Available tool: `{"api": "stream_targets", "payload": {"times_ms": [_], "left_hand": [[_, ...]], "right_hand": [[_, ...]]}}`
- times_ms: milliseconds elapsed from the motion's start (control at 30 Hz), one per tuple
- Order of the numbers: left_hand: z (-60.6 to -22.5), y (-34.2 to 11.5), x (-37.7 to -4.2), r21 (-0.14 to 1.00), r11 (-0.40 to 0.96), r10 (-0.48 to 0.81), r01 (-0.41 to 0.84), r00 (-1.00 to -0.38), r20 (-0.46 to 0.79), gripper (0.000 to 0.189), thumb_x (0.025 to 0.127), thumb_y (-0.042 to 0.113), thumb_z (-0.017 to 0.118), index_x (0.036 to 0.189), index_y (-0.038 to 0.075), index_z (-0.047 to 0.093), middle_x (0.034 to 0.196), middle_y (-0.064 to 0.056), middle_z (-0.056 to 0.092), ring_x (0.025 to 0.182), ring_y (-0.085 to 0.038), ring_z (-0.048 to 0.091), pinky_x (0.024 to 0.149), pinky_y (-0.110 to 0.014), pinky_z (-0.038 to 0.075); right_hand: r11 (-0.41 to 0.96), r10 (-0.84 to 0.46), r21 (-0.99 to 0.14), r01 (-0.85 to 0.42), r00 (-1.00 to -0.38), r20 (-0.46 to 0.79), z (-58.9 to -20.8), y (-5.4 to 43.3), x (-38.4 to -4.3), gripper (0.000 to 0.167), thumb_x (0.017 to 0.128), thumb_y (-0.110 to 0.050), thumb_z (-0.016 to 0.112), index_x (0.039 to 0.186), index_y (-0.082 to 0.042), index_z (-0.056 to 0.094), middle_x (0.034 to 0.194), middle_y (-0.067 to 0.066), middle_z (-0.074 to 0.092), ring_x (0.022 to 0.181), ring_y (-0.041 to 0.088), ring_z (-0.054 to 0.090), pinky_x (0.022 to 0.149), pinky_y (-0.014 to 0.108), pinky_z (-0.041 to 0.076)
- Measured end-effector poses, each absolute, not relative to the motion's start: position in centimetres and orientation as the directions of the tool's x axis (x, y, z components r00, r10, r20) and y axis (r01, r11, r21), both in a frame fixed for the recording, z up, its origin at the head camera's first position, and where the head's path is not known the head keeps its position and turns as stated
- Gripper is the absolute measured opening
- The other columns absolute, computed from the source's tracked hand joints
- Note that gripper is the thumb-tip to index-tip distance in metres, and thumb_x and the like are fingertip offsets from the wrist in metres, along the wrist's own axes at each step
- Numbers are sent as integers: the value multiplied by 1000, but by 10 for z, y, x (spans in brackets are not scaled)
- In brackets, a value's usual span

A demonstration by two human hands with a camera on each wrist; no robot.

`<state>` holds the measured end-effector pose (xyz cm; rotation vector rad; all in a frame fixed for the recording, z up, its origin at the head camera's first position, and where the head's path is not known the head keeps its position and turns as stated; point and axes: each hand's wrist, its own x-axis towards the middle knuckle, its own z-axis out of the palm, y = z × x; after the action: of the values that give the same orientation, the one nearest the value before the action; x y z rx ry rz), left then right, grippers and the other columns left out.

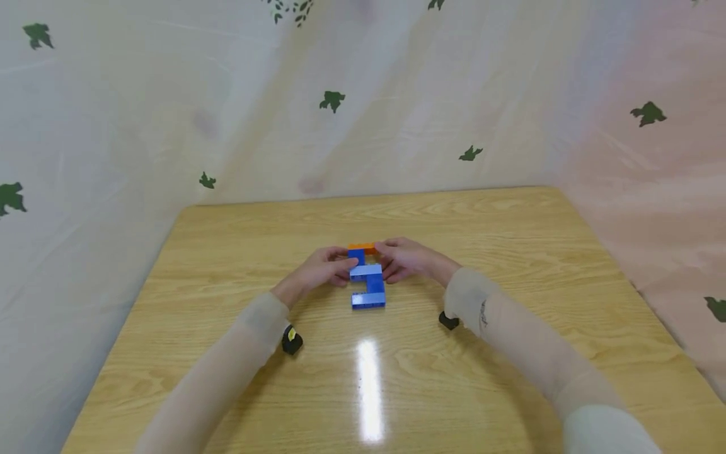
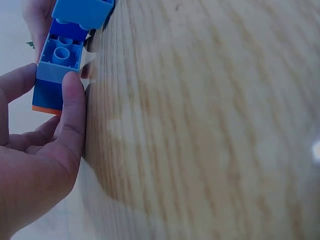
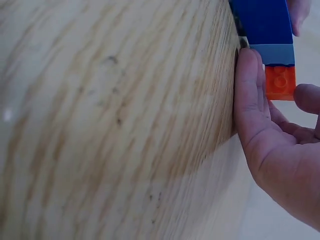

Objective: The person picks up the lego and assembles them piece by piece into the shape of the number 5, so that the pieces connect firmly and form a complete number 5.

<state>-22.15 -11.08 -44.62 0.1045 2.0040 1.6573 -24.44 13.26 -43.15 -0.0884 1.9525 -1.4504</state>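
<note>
Between the two hands stands a stepped build of blue toy bricks [image 1: 375,283] with an orange brick [image 1: 361,247] at its far end. Left hand [image 1: 317,270] grips the build's left side, thumb on a blue brick; the left wrist view shows thumb and finger on either side of the light blue bricks [image 2: 59,72]. At the orange end, the right hand [image 1: 411,257] holds the build. A digit touches the orange brick [image 3: 280,82] in the right wrist view, while other fingers lie alongside the bricks. Parts of the build are hidden by fingers.
The build is over a glossy wooden table [image 1: 482,378]. Behind it hangs a pale curtain [image 1: 386,145] with green leaf-like and bird-like shapes. Small black devices [image 1: 292,341] sit at both wrists, under the sleeves' cuffs.
</note>
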Motion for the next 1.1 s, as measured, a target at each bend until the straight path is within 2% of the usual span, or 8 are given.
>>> {"api": "stream_targets", "payload": {"times_ms": [367,833,1100], "left_hand": [[-447,-112,-222,926,271,391,-265,-848,-357,70,100,34,67,152,-2,37,129,-19,59,103,-28,65,85,-35,60],[-444,-110,-224,923,268,367,-277,-856,-363,63,103,34,63,151,-1,39,126,-19,58,98,-26,63,82,-33,60],[-442,-111,-222,916,304,366,-263,-855,-367,60,105,31,60,152,1,38,121,-17,59,94,-26,63,80,-33,61]], "right_hand": [[369,-442,-862,347,-751,-492,-431,133,-245,55,109,-43,45,145,-2,45,116,22,60,94,30,68,83,41,61],[441,-424,-846,298,-762,-490,-427,129,-250,46,110,-41,41,143,-9,47,109,21,63,89,31,70,78,42,62],[457,-446,-852,254,-763,-467,-433,130,-254,46,110,-40,43,144,-10,47,104,21,65,86,31,71,75,42,62]]}}
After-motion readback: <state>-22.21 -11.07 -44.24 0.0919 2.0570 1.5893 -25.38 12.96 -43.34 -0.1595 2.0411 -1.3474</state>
